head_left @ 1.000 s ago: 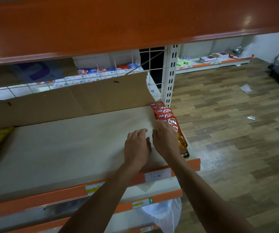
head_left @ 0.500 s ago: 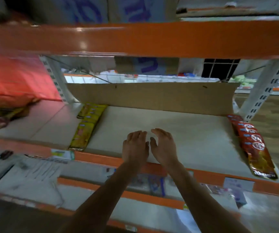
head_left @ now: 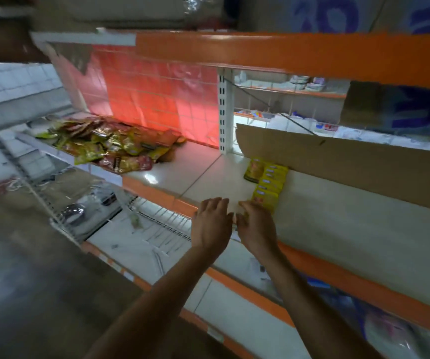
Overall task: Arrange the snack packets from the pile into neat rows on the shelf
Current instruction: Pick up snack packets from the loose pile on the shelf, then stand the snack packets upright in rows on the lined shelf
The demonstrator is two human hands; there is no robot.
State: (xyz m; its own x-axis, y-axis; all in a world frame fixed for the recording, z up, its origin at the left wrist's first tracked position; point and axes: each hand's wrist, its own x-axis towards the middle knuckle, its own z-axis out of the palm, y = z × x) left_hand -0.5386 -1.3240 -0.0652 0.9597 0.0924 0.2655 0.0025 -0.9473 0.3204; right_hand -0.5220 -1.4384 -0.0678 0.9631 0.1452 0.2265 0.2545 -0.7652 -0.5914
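A loose pile of yellow and red snack packets [head_left: 107,147] lies on the shelf at the far left. A neat row of yellow packets [head_left: 269,182] runs front to back on the white shelf board [head_left: 203,174], beside a cardboard sheet. My left hand [head_left: 211,222] and my right hand [head_left: 256,226] hover side by side over the shelf's front edge, just before the yellow row. Both hands have relaxed fingers and hold nothing. The right hand's fingertips are close to the nearest yellow packet; contact cannot be told.
An orange beam [head_left: 286,53] of the upper shelf hangs overhead. A cardboard liner [head_left: 351,172] covers the shelf at the right and stands up at its back. A white upright post [head_left: 223,112] divides the bays. A wire rack [head_left: 162,224] sits on the lower shelf.
The view has swung left along the shelf. Both hands left the red packet row at the right end and now sit beside the yellow row, with the pile in sight.
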